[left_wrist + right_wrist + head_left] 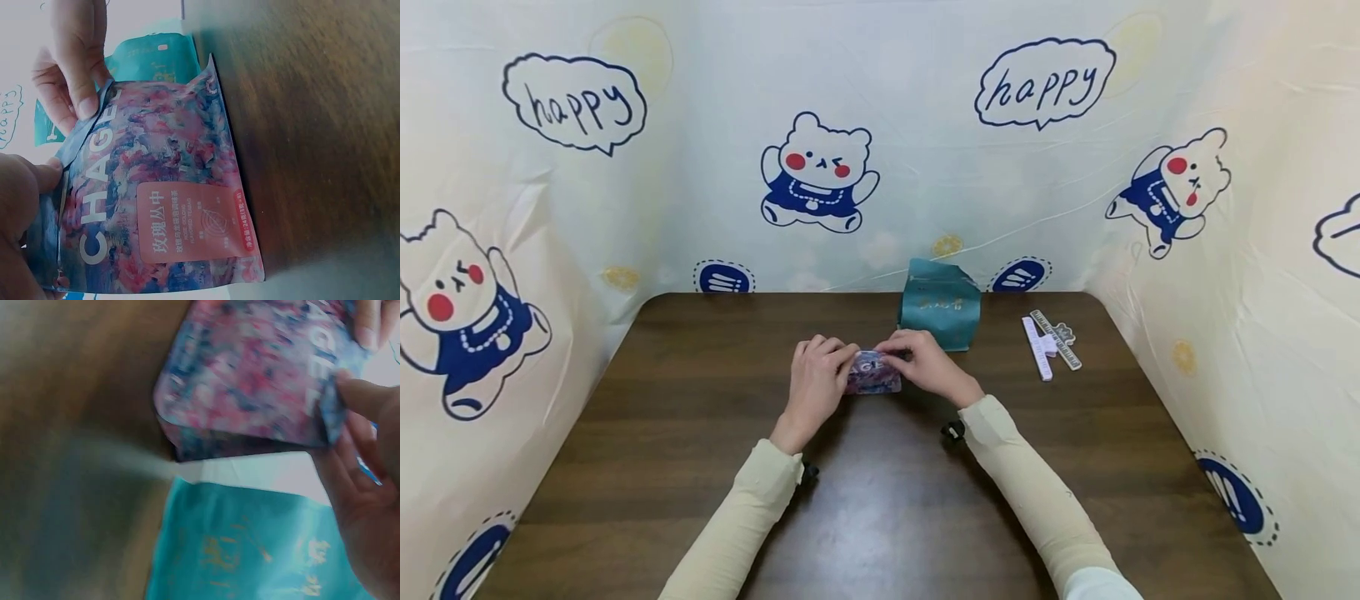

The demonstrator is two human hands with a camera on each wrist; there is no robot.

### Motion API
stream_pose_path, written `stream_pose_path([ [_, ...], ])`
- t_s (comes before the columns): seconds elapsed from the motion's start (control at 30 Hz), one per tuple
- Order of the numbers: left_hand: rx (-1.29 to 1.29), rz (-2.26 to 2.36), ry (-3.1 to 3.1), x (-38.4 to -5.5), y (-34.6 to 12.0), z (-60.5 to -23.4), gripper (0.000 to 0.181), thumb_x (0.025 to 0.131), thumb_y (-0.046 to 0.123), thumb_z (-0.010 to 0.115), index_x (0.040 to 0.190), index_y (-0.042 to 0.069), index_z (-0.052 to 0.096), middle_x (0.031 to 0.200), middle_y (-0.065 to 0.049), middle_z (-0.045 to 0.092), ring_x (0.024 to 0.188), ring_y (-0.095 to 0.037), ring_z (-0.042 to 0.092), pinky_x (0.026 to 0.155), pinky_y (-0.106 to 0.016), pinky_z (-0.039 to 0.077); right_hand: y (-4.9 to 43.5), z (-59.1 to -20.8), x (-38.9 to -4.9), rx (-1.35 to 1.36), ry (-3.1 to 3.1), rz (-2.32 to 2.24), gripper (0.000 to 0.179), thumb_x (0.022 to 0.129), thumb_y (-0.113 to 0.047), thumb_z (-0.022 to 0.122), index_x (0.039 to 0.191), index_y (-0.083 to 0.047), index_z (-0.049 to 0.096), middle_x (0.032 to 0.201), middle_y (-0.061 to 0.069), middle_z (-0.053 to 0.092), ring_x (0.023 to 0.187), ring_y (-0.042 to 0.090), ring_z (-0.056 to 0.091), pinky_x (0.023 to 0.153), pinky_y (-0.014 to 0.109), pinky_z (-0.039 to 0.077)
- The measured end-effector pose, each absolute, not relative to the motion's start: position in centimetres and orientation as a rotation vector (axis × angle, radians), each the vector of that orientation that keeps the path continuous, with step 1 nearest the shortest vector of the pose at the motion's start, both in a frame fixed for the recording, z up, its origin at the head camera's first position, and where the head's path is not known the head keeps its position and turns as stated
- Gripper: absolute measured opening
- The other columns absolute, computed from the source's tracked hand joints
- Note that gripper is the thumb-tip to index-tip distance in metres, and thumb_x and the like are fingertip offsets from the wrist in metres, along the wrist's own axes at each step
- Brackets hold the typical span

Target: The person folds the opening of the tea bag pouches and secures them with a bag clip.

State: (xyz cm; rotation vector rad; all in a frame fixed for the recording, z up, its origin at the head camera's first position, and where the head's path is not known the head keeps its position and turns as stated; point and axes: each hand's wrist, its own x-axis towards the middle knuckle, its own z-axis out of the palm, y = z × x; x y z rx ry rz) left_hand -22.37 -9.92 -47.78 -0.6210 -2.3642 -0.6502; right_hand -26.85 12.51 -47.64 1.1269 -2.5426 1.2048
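A floral pink-and-blue tea pouch (874, 382) marked CHAGEE stands upright on the table, its top edge folded over. My left hand (817, 377) pinches one end of that folded top. At the other end, my right hand (929, 365) pinches the top between thumb and fingers. In the left wrist view the pouch front (169, 150) shows a pink label, and a crease runs along its top. The right wrist view shows the pouch's side (250, 375) and bottom corner near the tabletop.
Behind my right hand stands a teal pouch (940, 308) with gold lettering. Farther right lie a lilac bag clip (1037, 348) and a pale patterned bag clip (1067, 352), crossing each other. A printed cloth hangs around the brown wooden table (700, 350).
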Motion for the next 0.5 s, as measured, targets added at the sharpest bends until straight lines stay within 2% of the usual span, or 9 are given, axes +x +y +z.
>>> stream_pose_path([
  [0.23, -0.632, -0.637, -2.351, -22.48, -9.95, -47.85, 0.013, 0.097, 0.017, 0.07, 0.102, 0.013, 0.081, 0.091, -0.004, 0.075, 0.082, -0.025, 0.061, 0.081, -0.045, 0.044, 12.99, -46.78, -26.61, 1.165, -2.626, 1.134, 0.028, 0.094, 0.002, 0.07, 0.117, -0.011, 0.076, 0.104, 0.002, 0.072, 0.095, 0.013, 0.065, 0.085, 0.031, 0.057],
  [0.5, -0.651, -0.631, -2.366, -22.46, -10.01, -47.84, 0.014, 0.098, 0.017, 0.069, 0.103, 0.011, 0.081, 0.092, -0.004, 0.074, 0.083, -0.025, 0.061, 0.082, -0.045, 0.044, 12.89, -47.36, -26.64, 1.192, -2.518, 1.003, 0.024, 0.092, 0.004, 0.07, 0.112, -0.007, 0.077, 0.099, 0.004, 0.073, 0.089, 0.012, 0.067, 0.078, 0.027, 0.057],
])
